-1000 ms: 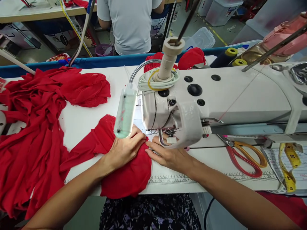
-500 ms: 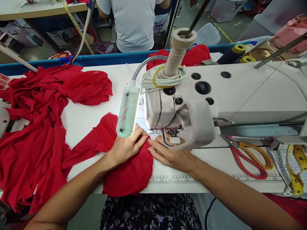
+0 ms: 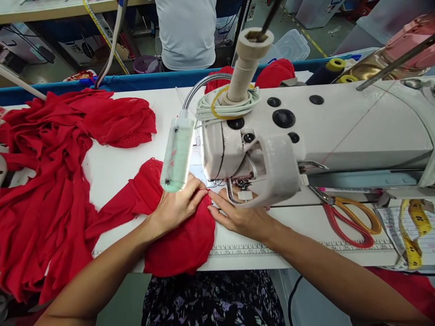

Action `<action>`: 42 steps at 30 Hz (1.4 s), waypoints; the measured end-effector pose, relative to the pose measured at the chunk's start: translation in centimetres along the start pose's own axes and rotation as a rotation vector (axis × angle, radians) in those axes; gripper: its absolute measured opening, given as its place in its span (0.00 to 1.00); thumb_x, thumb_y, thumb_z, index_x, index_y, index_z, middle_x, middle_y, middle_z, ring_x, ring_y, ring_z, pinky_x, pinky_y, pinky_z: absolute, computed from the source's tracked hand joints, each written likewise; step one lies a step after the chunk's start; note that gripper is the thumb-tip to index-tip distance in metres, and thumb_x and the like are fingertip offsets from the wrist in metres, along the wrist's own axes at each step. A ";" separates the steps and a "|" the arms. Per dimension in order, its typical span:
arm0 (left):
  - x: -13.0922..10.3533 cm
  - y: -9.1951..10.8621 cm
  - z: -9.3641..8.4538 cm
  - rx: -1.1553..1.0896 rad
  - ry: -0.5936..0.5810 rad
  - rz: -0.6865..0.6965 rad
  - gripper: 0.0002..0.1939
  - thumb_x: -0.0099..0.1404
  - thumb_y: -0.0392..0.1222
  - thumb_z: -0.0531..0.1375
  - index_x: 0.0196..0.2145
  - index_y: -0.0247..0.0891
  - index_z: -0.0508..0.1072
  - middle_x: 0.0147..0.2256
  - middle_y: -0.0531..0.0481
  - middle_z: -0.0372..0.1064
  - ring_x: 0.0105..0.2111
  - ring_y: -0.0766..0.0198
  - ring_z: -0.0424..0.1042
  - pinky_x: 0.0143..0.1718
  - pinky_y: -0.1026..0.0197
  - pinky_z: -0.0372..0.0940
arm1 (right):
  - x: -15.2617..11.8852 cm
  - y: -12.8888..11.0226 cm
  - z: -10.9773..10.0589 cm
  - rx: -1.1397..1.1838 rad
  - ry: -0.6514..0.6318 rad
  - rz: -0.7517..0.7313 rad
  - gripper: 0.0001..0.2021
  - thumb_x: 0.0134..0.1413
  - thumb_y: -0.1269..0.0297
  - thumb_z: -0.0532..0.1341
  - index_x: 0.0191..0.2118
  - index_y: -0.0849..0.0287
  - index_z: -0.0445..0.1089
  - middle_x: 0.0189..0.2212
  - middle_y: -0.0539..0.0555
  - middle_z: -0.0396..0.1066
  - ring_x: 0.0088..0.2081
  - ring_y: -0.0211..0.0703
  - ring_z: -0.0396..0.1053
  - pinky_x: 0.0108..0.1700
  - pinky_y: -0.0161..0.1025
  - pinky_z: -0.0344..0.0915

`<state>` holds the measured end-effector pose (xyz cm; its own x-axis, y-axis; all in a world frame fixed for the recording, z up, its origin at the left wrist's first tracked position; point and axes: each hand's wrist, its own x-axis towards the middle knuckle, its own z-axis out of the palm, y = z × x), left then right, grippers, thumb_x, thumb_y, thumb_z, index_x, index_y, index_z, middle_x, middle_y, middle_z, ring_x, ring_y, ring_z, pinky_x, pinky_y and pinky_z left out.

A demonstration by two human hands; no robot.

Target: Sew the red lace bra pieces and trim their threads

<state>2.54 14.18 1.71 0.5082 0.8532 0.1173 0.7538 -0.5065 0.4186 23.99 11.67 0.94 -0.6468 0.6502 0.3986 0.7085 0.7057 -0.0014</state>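
Note:
A gathered red fabric piece (image 3: pixel 183 249) lies on the white sewing table, its rounded lower part hanging slightly over the front edge. My left hand (image 3: pixel 180 201) is closed on its upper edge, thumb and forefinger pinching just left of the needle area. From the right, my right hand (image 3: pixel 238 217) meets the same edge with thumb and forefinger tips, close to the left fingertips. Its other fingers are partly hidden behind the guard of the white sewing machine (image 3: pixel 251 154). A clear greenish lamp head (image 3: pixel 176 154) hangs over the left hand's knuckles.
A heap of red fabric (image 3: pixel 50 190) covers the table's left side. Scissors (image 3: pixel 350 217) with red and orange handles lie right of the machine, beside a yellow tape measure (image 3: pixel 413 231). A ruler strip (image 3: pixel 244 250) runs along the front edge. Beyond a blue border sits another person (image 3: pixel 186 36).
The whole view has shifted slightly, with the scene sitting a little further left and up. Both hands keep their places on the red fabric, with hardly any visible movement.

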 end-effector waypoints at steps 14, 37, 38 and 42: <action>-3.6 3.4 -0.2 0.359 0.137 0.259 0.15 0.70 0.42 0.58 0.52 0.33 0.72 0.48 0.42 0.76 0.48 0.50 0.72 0.62 0.33 0.53 | 0.0 -1.1 0.7 0.010 0.081 0.043 0.14 0.63 0.65 0.57 0.48 0.65 0.74 0.32 0.54 0.74 0.29 0.39 0.63 0.31 0.41 0.55; -2.2 1.7 0.0 0.354 0.170 0.311 0.14 0.71 0.43 0.57 0.52 0.38 0.73 0.48 0.44 0.76 0.50 0.50 0.73 0.62 0.20 0.39 | -0.2 0.6 0.6 0.051 -0.053 0.109 0.16 0.64 0.69 0.53 0.52 0.60 0.72 0.33 0.59 0.74 0.38 0.47 0.66 0.31 0.40 0.57; -2.1 1.7 0.0 0.363 0.169 0.307 0.14 0.71 0.43 0.57 0.51 0.37 0.73 0.47 0.44 0.77 0.50 0.50 0.73 0.62 0.20 0.40 | -0.2 0.7 0.6 0.038 -0.041 0.114 0.15 0.64 0.70 0.53 0.51 0.60 0.73 0.33 0.59 0.74 0.38 0.47 0.66 0.31 0.41 0.57; -1.5 1.4 0.2 0.383 0.171 0.287 0.13 0.72 0.44 0.56 0.50 0.38 0.74 0.45 0.44 0.77 0.49 0.50 0.73 0.60 0.22 0.48 | -0.2 1.1 0.6 -0.057 0.022 0.103 0.13 0.65 0.70 0.54 0.46 0.61 0.75 0.29 0.57 0.73 0.33 0.44 0.66 0.30 0.41 0.56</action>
<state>2.91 12.12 2.00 0.6662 0.6649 0.3379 0.7086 -0.7055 -0.0088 24.73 12.45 0.31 -0.5639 0.7118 0.4187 0.7861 0.6180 0.0081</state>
